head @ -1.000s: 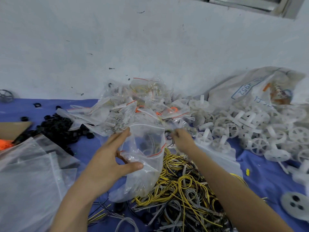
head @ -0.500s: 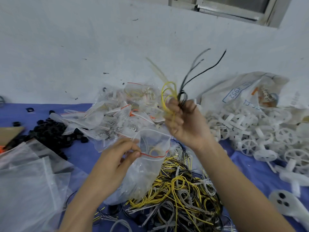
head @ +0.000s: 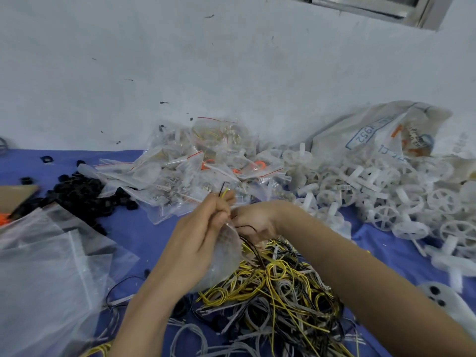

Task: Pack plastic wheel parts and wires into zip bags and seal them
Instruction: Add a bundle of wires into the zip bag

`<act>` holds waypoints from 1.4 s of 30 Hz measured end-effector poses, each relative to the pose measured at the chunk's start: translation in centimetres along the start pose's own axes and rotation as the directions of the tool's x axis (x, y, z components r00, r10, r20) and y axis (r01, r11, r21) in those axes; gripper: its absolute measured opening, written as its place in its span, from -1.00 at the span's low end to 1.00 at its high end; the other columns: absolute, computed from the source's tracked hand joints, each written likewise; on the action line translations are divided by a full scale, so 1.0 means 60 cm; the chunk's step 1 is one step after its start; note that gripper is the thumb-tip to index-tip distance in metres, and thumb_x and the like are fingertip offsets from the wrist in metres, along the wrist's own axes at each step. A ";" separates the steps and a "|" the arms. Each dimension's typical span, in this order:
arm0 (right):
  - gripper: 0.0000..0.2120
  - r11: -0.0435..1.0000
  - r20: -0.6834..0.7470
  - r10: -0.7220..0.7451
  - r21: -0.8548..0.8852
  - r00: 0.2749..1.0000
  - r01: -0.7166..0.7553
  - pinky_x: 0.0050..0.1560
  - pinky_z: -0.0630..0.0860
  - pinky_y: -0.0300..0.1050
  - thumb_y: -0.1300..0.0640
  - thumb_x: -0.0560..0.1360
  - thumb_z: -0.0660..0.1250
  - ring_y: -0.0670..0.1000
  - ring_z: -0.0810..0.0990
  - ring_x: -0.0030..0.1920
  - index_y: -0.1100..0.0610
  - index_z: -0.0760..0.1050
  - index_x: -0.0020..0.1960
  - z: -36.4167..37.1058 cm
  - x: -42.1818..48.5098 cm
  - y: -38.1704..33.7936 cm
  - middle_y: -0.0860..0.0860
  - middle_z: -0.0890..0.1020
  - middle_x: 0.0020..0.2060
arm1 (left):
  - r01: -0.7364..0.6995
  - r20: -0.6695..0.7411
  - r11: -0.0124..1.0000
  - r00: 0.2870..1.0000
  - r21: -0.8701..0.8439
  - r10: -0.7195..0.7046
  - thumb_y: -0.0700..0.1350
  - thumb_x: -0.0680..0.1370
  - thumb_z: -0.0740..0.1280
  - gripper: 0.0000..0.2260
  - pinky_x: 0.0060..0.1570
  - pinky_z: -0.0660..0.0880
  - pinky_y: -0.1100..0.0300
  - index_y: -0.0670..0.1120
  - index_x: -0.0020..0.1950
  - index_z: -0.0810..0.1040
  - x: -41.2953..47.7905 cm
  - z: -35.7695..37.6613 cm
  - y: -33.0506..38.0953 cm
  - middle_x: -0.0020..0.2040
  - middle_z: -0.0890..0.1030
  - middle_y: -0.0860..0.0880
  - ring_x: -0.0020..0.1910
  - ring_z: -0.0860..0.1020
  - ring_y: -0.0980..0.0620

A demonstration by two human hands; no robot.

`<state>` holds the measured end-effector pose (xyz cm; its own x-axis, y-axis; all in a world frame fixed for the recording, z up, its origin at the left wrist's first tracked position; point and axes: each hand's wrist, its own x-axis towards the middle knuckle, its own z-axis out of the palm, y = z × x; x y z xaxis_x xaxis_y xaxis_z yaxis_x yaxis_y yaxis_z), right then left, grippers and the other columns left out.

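My left hand (head: 195, 238) grips the mouth of a clear zip bag (head: 226, 256) above the wire pile. Short black and yellow wire ends (head: 223, 191) stick up past its fingertips. My right hand (head: 255, 220) is curled at the bag's opening, pinching the wires, a thin black wire looping over its knuckles. Below both hands lies a tangle of yellow, black and grey wires (head: 278, 289). White plastic wheel parts (head: 381, 202) are heaped at the right.
Filled zip bags (head: 195, 166) are piled against the wall. Black rings (head: 77, 191) lie at the left, empty clear bags (head: 43, 274) at the lower left. A large printed sack (head: 373, 135) leans at the back right. Blue cloth (head: 144, 228) covers the surface.
My right hand, which held a bunch of wires high up, has come down to the bag's mouth. My left hand has closed tighter around the bag's top.
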<state>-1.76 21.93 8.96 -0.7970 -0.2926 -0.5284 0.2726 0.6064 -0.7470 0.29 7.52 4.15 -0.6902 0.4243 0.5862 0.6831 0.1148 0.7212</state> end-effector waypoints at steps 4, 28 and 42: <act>-0.83 0.844 -0.233 -0.117 -0.535 0.965 -0.027 -0.23 0.39 -0.21 0.25 0.61 0.10 0.01 0.36 -0.23 0.07 0.39 -0.09 0.015 -0.012 0.003 -0.07 0.28 -0.36 | -0.029 0.002 0.992 1.000 -0.123 0.029 0.04 0.58 0.10 -0.87 0.24 0.33 0.37 0.12 -0.13 0.39 -0.001 0.010 0.016 0.31 0.47 0.23 0.35 0.39 0.20; -0.75 0.940 -0.782 -0.299 -0.341 0.548 0.026 0.20 0.46 0.00 0.22 0.55 0.26 0.14 0.53 0.18 0.15 0.53 0.22 -0.178 -0.008 0.198 0.14 0.59 0.17 | -0.009 -0.313 0.995 0.949 0.099 0.039 0.03 0.51 0.22 -0.93 -0.26 0.38 0.42 0.14 -0.15 0.47 0.000 -0.046 -0.030 -0.26 0.49 -0.01 -0.36 0.48 0.17; -0.77 0.881 -0.944 0.089 -0.073 0.317 -0.467 -0.14 0.43 -0.05 0.35 0.49 0.17 0.28 0.54 0.02 0.30 0.53 0.07 -0.300 0.081 0.383 0.28 0.55 0.06 | 0.075 -0.349 0.992 0.936 0.102 -0.035 0.12 0.46 0.22 -0.89 -0.31 0.39 0.45 0.16 -0.17 0.51 -0.004 -0.060 -0.041 -0.29 0.52 0.05 -0.39 0.48 0.18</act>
<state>-9.08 47.77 -3.49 -0.7372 0.6595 0.1468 0.5728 0.7253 -0.3818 -2.08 3.90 3.56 -0.7536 0.0796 0.6525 0.6501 0.2379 0.7217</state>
